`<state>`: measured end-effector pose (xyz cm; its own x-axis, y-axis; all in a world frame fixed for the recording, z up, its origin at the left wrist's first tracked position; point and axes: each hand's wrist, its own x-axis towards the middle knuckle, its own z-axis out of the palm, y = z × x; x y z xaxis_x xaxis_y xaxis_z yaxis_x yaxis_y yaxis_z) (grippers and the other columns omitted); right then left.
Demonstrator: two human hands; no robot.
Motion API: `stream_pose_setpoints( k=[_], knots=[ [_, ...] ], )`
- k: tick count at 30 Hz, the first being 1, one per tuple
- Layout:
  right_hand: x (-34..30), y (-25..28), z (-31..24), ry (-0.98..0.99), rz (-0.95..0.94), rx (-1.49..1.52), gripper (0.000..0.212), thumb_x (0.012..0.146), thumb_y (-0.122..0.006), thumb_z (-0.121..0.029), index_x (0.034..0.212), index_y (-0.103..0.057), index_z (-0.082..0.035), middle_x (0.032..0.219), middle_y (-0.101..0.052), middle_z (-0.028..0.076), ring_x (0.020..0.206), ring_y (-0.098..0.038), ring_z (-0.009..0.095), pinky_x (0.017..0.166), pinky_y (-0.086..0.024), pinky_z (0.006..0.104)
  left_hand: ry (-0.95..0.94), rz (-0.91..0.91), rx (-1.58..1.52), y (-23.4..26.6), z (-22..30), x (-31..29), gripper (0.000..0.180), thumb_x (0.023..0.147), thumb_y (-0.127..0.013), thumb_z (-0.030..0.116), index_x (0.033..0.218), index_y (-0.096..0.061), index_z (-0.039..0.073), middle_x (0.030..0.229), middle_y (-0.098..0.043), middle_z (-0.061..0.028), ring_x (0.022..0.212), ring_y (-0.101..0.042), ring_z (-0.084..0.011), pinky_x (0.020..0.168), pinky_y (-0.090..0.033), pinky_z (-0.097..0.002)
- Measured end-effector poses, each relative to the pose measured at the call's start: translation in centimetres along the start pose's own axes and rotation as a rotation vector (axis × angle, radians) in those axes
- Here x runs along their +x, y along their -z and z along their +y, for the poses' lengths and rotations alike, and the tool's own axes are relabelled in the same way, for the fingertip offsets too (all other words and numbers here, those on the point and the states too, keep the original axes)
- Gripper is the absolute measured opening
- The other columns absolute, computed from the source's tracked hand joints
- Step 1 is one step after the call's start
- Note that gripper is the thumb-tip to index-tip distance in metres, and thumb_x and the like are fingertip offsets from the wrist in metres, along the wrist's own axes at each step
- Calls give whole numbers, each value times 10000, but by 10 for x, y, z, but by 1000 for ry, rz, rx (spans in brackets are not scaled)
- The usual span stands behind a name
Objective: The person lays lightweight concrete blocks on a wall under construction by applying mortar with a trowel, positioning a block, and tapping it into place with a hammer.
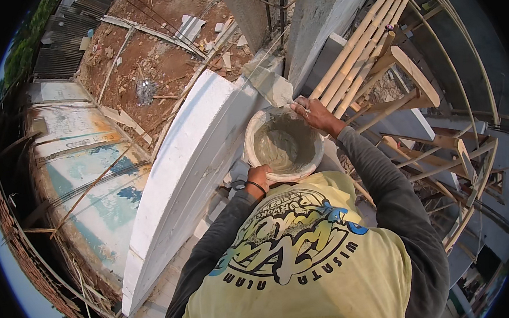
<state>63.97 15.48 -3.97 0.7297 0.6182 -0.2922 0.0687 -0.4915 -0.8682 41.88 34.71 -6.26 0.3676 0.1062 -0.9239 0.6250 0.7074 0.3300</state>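
My left hand [258, 181] grips the near left rim of a round bucket [254, 130], which is held close against my front. Wet grey mortar [277, 146] lies in the bottom and coats its inner wall. My right hand [316, 113] is closed round the handle of a trowel just beyond the bucket's far right rim. The trowel's blade [273, 88], smeared with grey mortar, points away to the upper left, over the end of the white block wall. Most of the trowel's handle is hidden by my fingers.
A white block wall [177, 140] runs along my left, with grey concrete columns [322, 26] at its far end. Bamboo poles [364, 41] and wooden scaffolding [413, 79] stand to the right. Beyond the wall lies reddish soil [155, 66] with rubble; a painted wall [93, 192] is further left.
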Motion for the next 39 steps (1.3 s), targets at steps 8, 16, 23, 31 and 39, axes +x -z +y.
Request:
stream_pose_setpoints(
  k=[8, 16, 23, 31, 39],
  knots=[
    [-67, 48, -58, -363, -123, -56, 433, 1024, -477, -360, 1015, -618, 49, 789, -644, 256, 799, -629, 451, 761, -480, 516, 78, -26, -131, 22, -14, 27, 375, 843, -517, -14, 1178, -417, -149, 1191, -514, -326, 1080, -598, -498, 916, -530, -640],
    [0, 20, -50, 5, 109, -528, 422, 1012, -482, -344, 904, -586, 51, 748, -602, 303, 736, -605, 479, 679, -466, 539, 57, 5, -58, 3, -6, 26, 292, 844, -530, -2, 1093, -466, -140, 1104, -568, -296, 1001, -637, -475, 865, -564, -608],
    [-6, 4, -50, -168, 19, -37, 507, 1034, -446, -386, 903, -603, 78, 704, -613, 262, 698, -639, 410, 691, -496, 491, 53, 51, -40, 4, -8, 32, 254, 839, -544, 18, 1033, -492, -139, 1038, -592, -294, 953, -647, -482, 823, -569, -598],
    [-71, 13, -74, -212, -56, -146, 499, 1031, -450, -378, 961, -662, 69, 828, -647, 292, 822, -642, 447, 763, -465, 512, 81, 33, 86, -21, -2, 26, 199, 857, -583, 74, 975, -515, -72, 979, -579, -216, 876, -663, -446, 767, -577, -592],
    [-6, 1, -63, 40, -26, -367, 513, 1009, -456, -320, 789, -651, 101, 760, -628, 315, 766, -629, 484, 738, -482, 540, 67, -4, 45, -15, -17, 48, 266, 833, -582, 80, 1022, -511, -92, 994, -594, -228, 863, -674, -463, 795, -550, -617]
  ],
)
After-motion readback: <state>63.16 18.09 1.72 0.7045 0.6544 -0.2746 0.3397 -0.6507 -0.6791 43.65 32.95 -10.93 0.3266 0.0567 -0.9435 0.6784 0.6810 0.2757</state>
